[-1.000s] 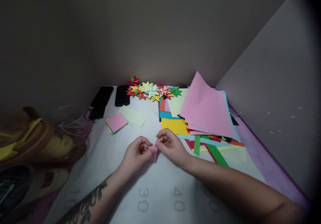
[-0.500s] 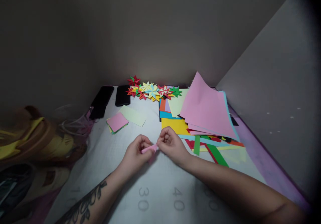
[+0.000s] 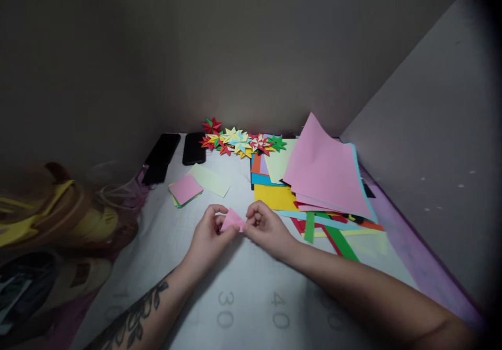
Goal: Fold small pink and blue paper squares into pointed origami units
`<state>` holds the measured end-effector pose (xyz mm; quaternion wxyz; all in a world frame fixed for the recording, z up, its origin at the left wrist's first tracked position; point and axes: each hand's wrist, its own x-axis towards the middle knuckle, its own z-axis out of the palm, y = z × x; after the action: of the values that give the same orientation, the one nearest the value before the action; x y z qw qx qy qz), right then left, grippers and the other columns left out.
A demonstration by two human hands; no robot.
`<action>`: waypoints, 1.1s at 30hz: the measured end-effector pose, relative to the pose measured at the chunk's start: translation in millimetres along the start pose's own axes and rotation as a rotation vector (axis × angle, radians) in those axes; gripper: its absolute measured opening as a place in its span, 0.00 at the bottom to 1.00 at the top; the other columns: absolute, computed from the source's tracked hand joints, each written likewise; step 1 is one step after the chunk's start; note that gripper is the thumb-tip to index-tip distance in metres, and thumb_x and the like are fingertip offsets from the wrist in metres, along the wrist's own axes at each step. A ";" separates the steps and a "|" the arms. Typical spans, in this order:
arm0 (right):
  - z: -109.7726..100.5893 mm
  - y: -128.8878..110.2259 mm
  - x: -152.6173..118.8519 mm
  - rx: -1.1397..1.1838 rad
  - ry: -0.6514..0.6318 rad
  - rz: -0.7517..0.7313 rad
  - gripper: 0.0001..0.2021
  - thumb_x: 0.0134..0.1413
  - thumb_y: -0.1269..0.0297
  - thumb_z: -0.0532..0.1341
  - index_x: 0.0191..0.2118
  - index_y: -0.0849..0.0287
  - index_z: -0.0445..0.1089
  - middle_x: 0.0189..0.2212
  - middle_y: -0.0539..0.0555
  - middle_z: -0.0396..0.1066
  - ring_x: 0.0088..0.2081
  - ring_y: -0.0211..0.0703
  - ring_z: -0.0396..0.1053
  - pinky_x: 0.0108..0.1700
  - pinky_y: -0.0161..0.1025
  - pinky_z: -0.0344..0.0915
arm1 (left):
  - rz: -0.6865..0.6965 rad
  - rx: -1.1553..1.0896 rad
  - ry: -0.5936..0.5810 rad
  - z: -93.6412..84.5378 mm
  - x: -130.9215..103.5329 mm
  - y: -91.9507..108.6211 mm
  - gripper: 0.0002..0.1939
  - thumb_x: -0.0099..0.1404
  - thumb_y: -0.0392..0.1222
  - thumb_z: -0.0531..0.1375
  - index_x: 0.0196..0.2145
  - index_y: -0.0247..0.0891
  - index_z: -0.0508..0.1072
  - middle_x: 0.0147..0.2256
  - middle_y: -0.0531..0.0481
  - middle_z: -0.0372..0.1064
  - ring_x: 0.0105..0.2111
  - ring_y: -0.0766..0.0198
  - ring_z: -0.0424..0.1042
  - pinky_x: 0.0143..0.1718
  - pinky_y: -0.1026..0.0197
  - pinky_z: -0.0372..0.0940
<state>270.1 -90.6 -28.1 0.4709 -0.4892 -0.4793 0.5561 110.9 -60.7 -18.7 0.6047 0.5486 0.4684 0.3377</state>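
Note:
Between my two hands, above the pale mat, is a small piece of pink paper (image 3: 232, 219), folded with a pointed top. My left hand (image 3: 212, 229) pinches its left and lower side between thumb and fingers. At its right corner, my right hand (image 3: 266, 228) closes thumb and fingertips on the paper. Beyond my left hand lies a stack of small paper squares (image 3: 185, 189) with pink on top, partly over a pale green paper strip (image 3: 214, 181).
Folded paper stars (image 3: 239, 140) lie along the wall, beside two dark phones (image 3: 194, 148). Large pink sheets (image 3: 325, 175) cover coloured paper at the right, with green strips (image 3: 339, 243) in front. A brown and yellow bag (image 3: 78, 214) sits at the left edge.
The pink paper has turned up between my fingers, so a pointed face shows instead of a narrow edge. My left hand has shifted slightly up and left.

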 end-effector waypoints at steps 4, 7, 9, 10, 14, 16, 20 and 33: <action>-2.0 -0.7 1.0 0.004 0.021 0.010 0.07 0.50 0.70 0.56 0.34 0.55 0.56 0.20 0.41 0.59 0.20 0.32 0.59 0.22 0.30 0.54 | -0.016 -0.011 -0.022 0.8 -0.6 3.1 0.18 0.53 0.38 0.61 0.39 0.40 0.57 0.20 0.61 0.64 0.20 0.71 0.61 0.22 0.70 0.51; -1.0 -1.6 1.0 -0.031 0.027 -0.039 0.07 0.49 0.70 0.57 0.34 0.56 0.58 0.23 0.44 0.61 0.25 0.34 0.62 0.27 0.32 0.57 | -0.029 0.006 -0.079 2.6 -3.1 5.7 0.17 0.53 0.39 0.61 0.39 0.39 0.58 0.22 0.60 0.65 0.21 0.71 0.62 0.23 0.69 0.53; 0.2 -3.1 0.4 -0.065 0.032 -0.068 0.07 0.48 0.70 0.58 0.33 0.56 0.58 0.25 0.45 0.61 0.27 0.34 0.62 0.29 0.33 0.58 | -0.014 0.067 -0.078 3.4 -4.7 5.4 0.17 0.53 0.40 0.62 0.39 0.39 0.61 0.21 0.60 0.63 0.21 0.71 0.61 0.23 0.68 0.52; 0.7 -4.1 0.1 -0.084 0.029 -0.079 0.07 0.48 0.71 0.58 0.33 0.56 0.58 0.26 0.45 0.61 0.27 0.35 0.62 0.29 0.33 0.58 | 0.002 0.099 -0.062 3.5 -5.1 4.7 0.17 0.53 0.40 0.62 0.39 0.38 0.62 0.21 0.61 0.62 0.21 0.71 0.60 0.23 0.68 0.52; -0.1 -7.3 -0.7 -0.169 -0.020 -0.102 0.05 0.48 0.71 0.58 0.31 0.56 0.59 0.27 0.46 0.60 0.28 0.35 0.61 0.30 0.33 0.58 | 0.021 0.061 -0.042 -0.2 -3.9 3.8 0.13 0.55 0.39 0.60 0.39 0.38 0.63 0.21 0.59 0.63 0.21 0.70 0.61 0.24 0.67 0.55; -2.1 -7.4 0.1 -0.191 -0.009 -0.110 0.05 0.48 0.71 0.57 0.31 0.57 0.59 0.26 0.46 0.60 0.28 0.34 0.60 0.29 0.33 0.57 | 0.011 -0.012 -0.034 -4.2 -1.6 6.6 0.11 0.56 0.38 0.59 0.37 0.38 0.62 0.20 0.59 0.64 0.21 0.70 0.62 0.25 0.67 0.56; -6.0 -6.0 2.8 -0.179 0.053 -0.127 0.05 0.49 0.72 0.57 0.30 0.57 0.58 0.25 0.45 0.58 0.27 0.34 0.58 0.29 0.33 0.56 | 0.026 -0.056 0.099 -11.5 2.9 14.3 0.11 0.57 0.40 0.58 0.38 0.37 0.64 0.23 0.54 0.69 0.26 0.67 0.68 0.30 0.65 0.60; -6.9 -6.1 1.8 -0.272 -0.005 -0.302 0.07 0.50 0.76 0.55 0.30 0.56 0.66 0.32 0.51 0.67 0.36 0.40 0.66 0.40 0.40 0.63 | 0.030 0.127 -0.134 -10.6 -0.8 12.3 0.05 0.53 0.36 0.57 0.27 0.36 0.73 0.25 0.53 0.69 0.26 0.66 0.65 0.30 0.65 0.58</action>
<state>277.2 -87.7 -22.6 0.4772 -0.4693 -0.6193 0.4104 101.9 -55.6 -6.1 0.5936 0.6142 0.4391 0.2786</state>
